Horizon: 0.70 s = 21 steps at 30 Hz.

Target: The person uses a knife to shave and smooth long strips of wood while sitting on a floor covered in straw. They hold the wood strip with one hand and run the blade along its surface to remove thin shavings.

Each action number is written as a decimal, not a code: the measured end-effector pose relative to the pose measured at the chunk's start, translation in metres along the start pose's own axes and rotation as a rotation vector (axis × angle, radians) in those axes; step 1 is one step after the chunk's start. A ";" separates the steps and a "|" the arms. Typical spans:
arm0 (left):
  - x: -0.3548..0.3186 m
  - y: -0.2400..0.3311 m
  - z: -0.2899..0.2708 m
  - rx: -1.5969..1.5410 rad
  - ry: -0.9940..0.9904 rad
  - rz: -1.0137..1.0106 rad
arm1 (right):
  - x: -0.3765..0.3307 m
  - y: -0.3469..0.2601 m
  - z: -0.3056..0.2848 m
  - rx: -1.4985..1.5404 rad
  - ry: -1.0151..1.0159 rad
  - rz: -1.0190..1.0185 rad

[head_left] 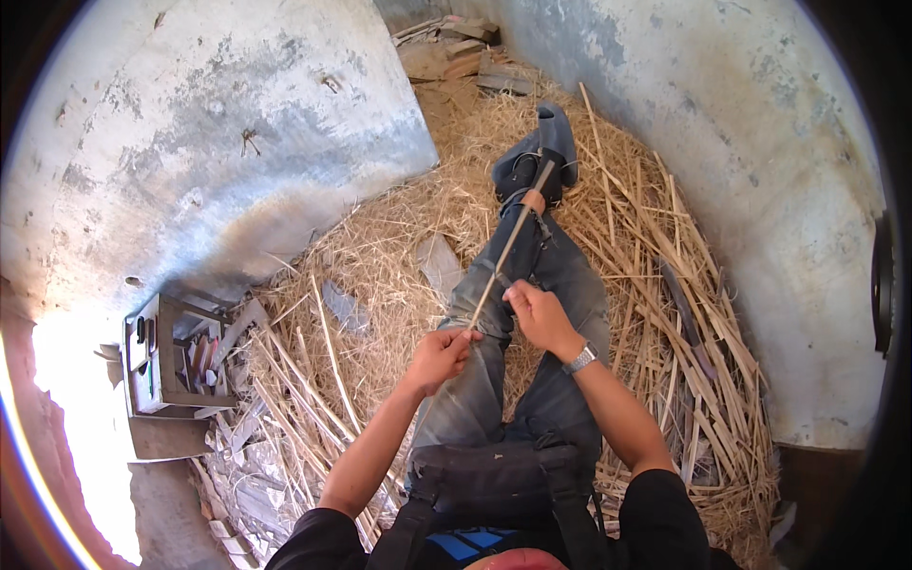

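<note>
A long, thin bamboo strip [516, 233] lies slantwise over my outstretched legs, running from my lap side up towards my crossed feet. My left hand [444, 359] is closed round its near end, by my knee. My right hand [543, 315] is closed too, with the thumb forward, and holds what looks like a small knife [503, 278]; its short dark blade meets the strip, and its handle is hidden in my fist. Both hands are above my dark trousers [579, 280].
Straw [380, 242] covers the floor around my legs. Many split bamboo strips [679, 313] are heaped at the right, with more at the left. A small wooden stool [176, 356] holding several objects stands at the left, and bricks [465, 62] lie at the far end between worn walls.
</note>
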<state>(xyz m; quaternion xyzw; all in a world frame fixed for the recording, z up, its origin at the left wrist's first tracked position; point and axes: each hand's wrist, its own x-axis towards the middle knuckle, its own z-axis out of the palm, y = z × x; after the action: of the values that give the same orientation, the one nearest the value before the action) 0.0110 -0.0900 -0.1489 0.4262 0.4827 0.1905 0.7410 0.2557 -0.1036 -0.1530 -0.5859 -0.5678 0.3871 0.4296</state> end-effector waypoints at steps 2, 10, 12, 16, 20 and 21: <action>0.003 -0.001 0.006 -0.033 -0.044 -0.043 | -0.009 0.006 0.010 -0.385 -0.058 -0.017; 0.007 -0.006 0.005 -0.049 0.013 -0.055 | -0.024 0.017 0.048 -0.582 -0.056 -0.160; 0.005 -0.010 0.004 -0.049 0.023 -0.042 | -0.023 0.015 0.048 -0.606 -0.067 -0.164; 0.002 -0.019 0.000 0.017 0.050 0.027 | -0.018 0.012 0.046 -0.662 -0.114 -0.192; -0.014 -0.021 -0.014 0.065 0.044 0.047 | -0.019 0.011 0.051 -0.705 -0.121 -0.251; -0.020 -0.018 -0.016 0.123 0.039 0.062 | -0.020 0.013 0.055 -0.709 -0.108 -0.284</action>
<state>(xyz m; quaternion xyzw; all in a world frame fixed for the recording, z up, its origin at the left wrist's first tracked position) -0.0145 -0.1076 -0.1552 0.4820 0.4944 0.1917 0.6975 0.2070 -0.1197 -0.1840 -0.5924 -0.7637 0.1335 0.2190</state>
